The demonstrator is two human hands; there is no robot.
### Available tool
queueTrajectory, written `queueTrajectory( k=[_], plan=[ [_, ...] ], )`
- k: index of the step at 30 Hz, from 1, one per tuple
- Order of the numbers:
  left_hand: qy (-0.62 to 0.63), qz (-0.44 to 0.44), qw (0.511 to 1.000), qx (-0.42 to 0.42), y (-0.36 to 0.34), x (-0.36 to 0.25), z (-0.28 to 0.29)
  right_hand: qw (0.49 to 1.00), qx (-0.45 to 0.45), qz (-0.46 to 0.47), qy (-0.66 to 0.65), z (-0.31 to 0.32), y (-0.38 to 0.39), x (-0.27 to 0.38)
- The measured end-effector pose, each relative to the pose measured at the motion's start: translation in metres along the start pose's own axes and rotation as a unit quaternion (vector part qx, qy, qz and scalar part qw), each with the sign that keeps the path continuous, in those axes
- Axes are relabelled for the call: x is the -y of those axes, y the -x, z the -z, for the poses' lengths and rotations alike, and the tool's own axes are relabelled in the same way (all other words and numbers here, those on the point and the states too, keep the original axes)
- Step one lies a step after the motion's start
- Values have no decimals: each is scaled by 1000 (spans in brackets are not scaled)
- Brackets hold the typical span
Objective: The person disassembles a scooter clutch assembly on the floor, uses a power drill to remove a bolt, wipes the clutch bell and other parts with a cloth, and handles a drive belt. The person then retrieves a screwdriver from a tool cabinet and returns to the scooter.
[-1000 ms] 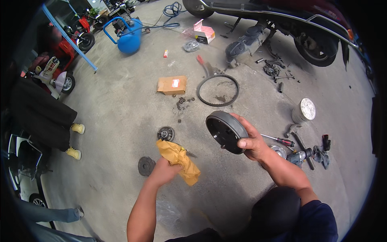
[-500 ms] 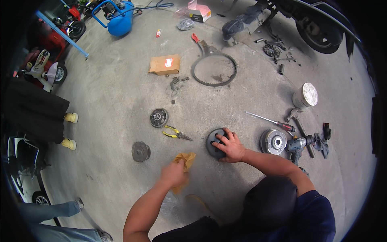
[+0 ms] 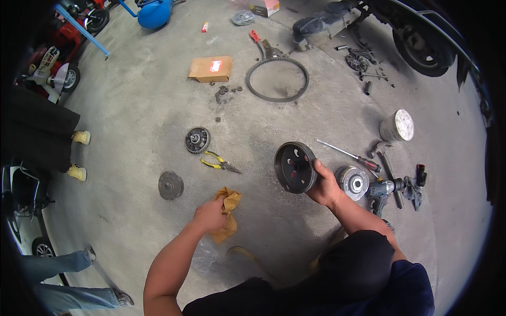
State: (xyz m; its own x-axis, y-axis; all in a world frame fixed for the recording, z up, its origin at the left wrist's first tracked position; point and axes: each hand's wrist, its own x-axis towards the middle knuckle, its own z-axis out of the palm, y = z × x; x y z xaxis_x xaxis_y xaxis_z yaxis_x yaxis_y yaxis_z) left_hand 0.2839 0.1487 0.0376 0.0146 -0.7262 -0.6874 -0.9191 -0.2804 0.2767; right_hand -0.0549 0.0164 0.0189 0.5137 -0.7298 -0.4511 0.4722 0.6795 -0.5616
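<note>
My right hand grips a dark metal clutch bell by its right rim, thumb over the edge. The bell is lifted and tilted, its hollow inside with several cut-out holes facing up. Crumpled in my closed left hand is a yellow-brown sheet, apart from the bell. Beyond the left hand lie yellow-handled pliers, a dark toothed pulley and a grey round metal part. A silver clutch assembly rests just right of my right hand.
At right are a power drill, a hammer, a screwdriver and a white bucket. A drive belt and a cardboard box lie farther off. People stand at the left; a motorcycle wheel is at upper right.
My right hand has lifted the clutch bell off the floor and turned its hollow side up. My left hand, still holding the sheet, has shifted slightly left. The view has moved a little.
</note>
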Motion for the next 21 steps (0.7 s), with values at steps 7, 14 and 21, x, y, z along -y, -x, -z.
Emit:
queueTrajectory(
  k=[7, 14, 21],
  plan=[
    [-1, -16, 1000, -1, -12, -2, 6, 974, 159, -39, -160, -15, 41, 36],
    [-29, -38, 999, 20, -11, -17, 7, 978, 206, 17, -29, -24, 74, 61],
    [-95, -39, 994, 41, -14, -28, 5, 975, 210, 69, 33, -27, 92, 77]
  ],
)
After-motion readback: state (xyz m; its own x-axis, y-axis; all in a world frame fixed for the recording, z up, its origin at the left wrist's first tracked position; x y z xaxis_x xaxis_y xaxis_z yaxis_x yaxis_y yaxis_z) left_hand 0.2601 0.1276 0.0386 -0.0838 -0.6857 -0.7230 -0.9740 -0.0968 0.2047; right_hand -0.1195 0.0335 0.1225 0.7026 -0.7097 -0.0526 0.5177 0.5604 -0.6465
